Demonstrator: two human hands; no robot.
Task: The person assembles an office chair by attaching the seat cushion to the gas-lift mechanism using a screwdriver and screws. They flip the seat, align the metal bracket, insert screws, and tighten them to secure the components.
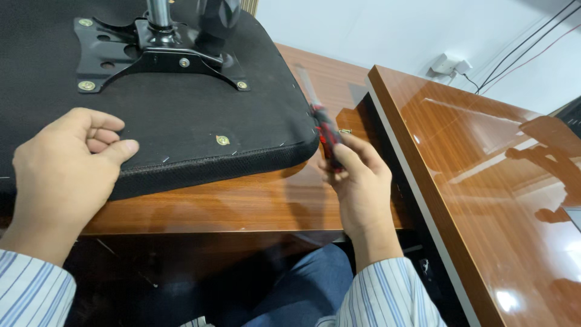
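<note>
An upturned black chair seat (181, 130) lies on a brown wooden desk (242, 203), its black metal mounting plate (157, 57) and chrome post (158, 12) facing up. My left hand (63, 166) rests on the seat's near left edge, fingers curled, holding nothing. My right hand (357, 181) is just off the seat's right corner, closed around the red and black handle of a screwdriver (324, 130) whose shaft points away toward the wall. A small brass screw (346, 131) lies on the desk beside the handle.
Brass bolts (86, 85) fix the plate to the seat. A second glossy wooden desktop (484, 181) rises at the right. A white wall socket with cables (451, 63) is on the back wall. My blue trouser knee (296, 290) shows below the desk edge.
</note>
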